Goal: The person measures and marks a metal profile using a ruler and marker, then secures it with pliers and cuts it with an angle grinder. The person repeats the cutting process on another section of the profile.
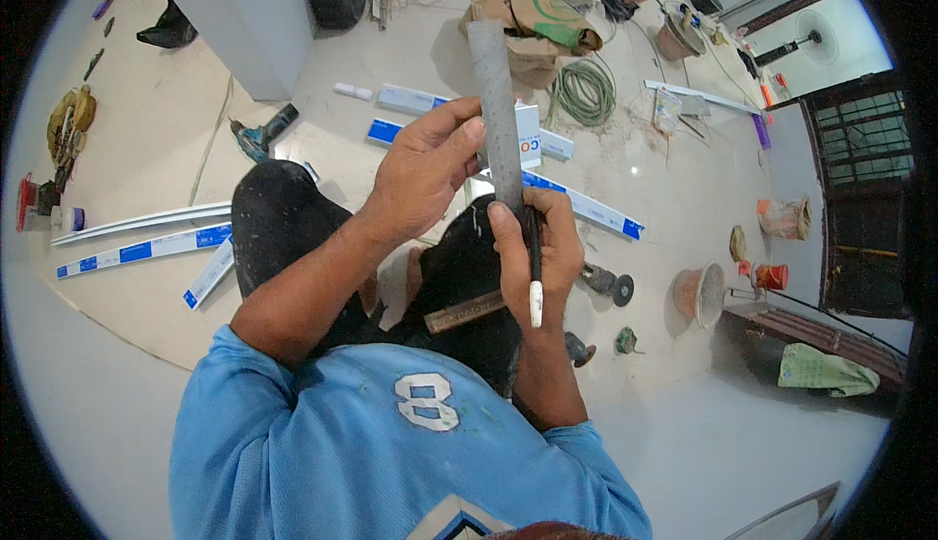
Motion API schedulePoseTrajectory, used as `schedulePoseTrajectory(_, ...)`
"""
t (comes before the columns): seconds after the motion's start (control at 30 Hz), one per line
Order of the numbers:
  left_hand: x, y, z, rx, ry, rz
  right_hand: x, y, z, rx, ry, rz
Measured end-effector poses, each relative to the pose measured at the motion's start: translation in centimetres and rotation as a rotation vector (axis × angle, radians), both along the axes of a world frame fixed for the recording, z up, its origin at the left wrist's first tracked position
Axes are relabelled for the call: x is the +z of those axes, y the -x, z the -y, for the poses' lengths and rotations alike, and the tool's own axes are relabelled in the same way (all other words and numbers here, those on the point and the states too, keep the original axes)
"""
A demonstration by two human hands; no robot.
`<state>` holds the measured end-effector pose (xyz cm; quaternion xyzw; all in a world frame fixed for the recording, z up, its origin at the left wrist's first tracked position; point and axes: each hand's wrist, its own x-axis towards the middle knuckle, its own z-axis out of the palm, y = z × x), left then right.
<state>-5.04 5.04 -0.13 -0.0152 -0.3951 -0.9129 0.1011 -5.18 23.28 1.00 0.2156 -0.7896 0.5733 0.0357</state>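
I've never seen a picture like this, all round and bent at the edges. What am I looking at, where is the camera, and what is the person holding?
The camera is worn on the person's head and looks down, so you see their own blue shirt, knees and forearms from above. Its wide lens bends straight lines near the rim. No machine is involved, just two bare hands. The left hand grips a long grey strip that stands upright over the lap. The right hand also steadies the strip's lower part and holds a black pen with a white end against it. A short brown stick lies across the knee. On the pale floor lie white and blue strips, a coiled green hose, a cordless drill, buckets and a crumpled sack.
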Motion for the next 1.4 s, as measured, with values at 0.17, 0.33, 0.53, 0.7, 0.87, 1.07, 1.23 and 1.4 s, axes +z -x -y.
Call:
schedulePoseTrajectory(0.17,-1.4,0.5,-1.4,-0.011,0.039,0.049,-0.8,-0.5,-1.1,-0.09,-0.007,0.01)
schedulePoseTrajectory(0.33,-2.5,0.8,-2.8,0.015,0.036,0.043,-1.8,-0.6,-1.5,-0.12,-0.017,0.03)
schedulePoseTrajectory(0.53,-3.9,0.3,-2.8,0.075,0.061,0.015,-2.0,-0.1,-0.8,-0.122,-0.128,-0.184)
schedulePoseTrajectory(0.7,-3.9,-0.1,-2.8,0.08,0.075,0.037,-1.9,0.8,0.3,-0.142,-0.134,-0.254)
schedulePoseTrajectory(0.87,-3.3,-0.3,-3.1,0.092,0.043,0.013,-2.3,0.8,0.8,-0.169,-0.2,-0.335)
schedulePoseTrajectory(1.07,-3.3,-0.4,-3.0,0.097,0.022,0.024,-2.9,0.9,1.3,-0.183,-0.212,-0.387)
schedulePoseTrajectory(1.23,-3.9,-0.5,-2.7,0.156,0.22,-0.05,-3.2,1.1,1.4,-0.161,-0.185,-0.384)
schedulePoseTrajectory(1.4,-3.5,-0.4,-2.4,0.137,0.281,0.015,-3.1,1.0,1.3,-0.151,-0.191,-0.357)
